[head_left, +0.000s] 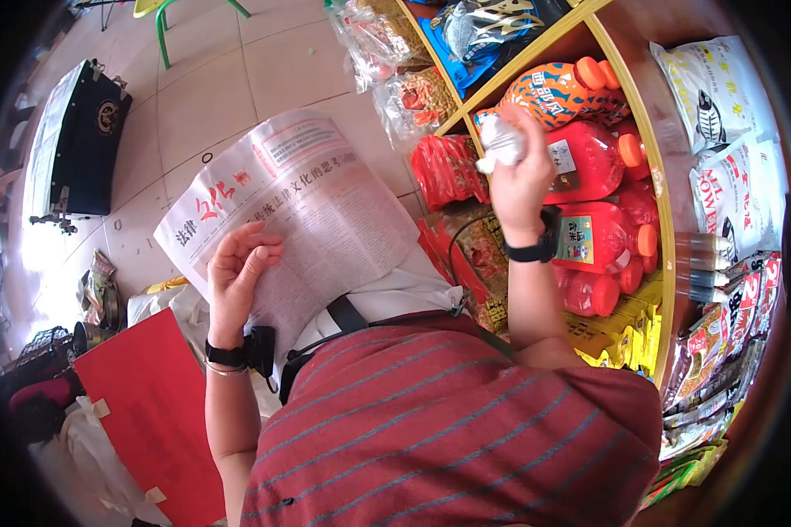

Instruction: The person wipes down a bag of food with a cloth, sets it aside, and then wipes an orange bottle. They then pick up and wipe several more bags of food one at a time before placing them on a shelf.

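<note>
L hand [237,277] grip pins newspaper [325,193] open (keeps it off floor [202,97]); R hand [520,180] clenched on wad [499,145], pressed to bottles [589,162] on shelf [655,176].

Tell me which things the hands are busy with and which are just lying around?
In use: newspaper in the left hand; white wad in the right hand, held up by the bottles on the shelf.
Lying about: red board; black case; white bags.
</note>
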The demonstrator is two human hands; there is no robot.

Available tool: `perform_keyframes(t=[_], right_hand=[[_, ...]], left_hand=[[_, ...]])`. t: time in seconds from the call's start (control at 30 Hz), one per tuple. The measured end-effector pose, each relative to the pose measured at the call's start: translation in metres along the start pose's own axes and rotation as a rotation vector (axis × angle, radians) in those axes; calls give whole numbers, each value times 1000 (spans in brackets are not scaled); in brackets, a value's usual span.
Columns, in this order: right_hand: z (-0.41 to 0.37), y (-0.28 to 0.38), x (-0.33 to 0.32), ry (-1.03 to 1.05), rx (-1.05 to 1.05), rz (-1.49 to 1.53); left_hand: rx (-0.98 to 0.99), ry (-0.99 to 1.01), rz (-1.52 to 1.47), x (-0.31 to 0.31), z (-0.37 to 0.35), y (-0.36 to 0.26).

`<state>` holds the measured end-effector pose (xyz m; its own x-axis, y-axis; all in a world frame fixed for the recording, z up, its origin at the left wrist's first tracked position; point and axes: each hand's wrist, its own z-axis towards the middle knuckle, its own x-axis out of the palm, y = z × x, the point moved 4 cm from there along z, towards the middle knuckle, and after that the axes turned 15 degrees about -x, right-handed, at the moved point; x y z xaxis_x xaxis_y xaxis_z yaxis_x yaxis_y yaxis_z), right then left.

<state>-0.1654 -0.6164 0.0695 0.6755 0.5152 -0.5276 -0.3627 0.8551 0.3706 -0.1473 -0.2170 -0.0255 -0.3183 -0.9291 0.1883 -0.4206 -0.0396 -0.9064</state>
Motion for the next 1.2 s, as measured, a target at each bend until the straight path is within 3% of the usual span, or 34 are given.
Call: perform_keyframes(t=[0.07, 0.13, 0.2, 0.27, 0.33, 0.4, 0.53, 0.67, 0.73, 0.77, 0.83, 0.93, 1.2], right_hand=[[-22, 1, 25, 181, 59, 126], [-47, -4, 54, 340, 317, 303], [-60, -8, 74, 369, 414, 368], [-113, -46, 112, 961, 573, 294], [-163, -68, 139, 1278, 253, 78], [-253, -101, 161, 842, 144, 493], [-262, -102, 159, 830, 141, 579], [-261, -115, 175, 817, 186, 649], [-264, -116, 175, 807, 203, 671], [-269, -120, 161, 808, 210, 684], [-273, -117, 177, 825, 237, 717], [-281, -107, 203, 875, 295, 774], [-316, -105, 168, 936, 468, 856]], left_hand=[[-8, -3, 5, 0, -1, -1], [-10, -23, 12, -1, -2, -3], [-18, -12, 1, -1, -6, -4], [0, -21, 6, -3, -8, -4], [-22, -44, -16, -4, -13, -5], [-13, -59, -29, -5, -15, -9], [-97, -64, 28, -6, -22, -16], [-96, -148, 265, -9, -25, -28], [36, -293, 654, -17, -20, -43], [35, -300, 652, -20, -14, -46], [259, -506, 1038, -23, -7, -58], [170, -540, 1025, -45, 8, -50], [203, -446, 1019, -51, 11, -42]])
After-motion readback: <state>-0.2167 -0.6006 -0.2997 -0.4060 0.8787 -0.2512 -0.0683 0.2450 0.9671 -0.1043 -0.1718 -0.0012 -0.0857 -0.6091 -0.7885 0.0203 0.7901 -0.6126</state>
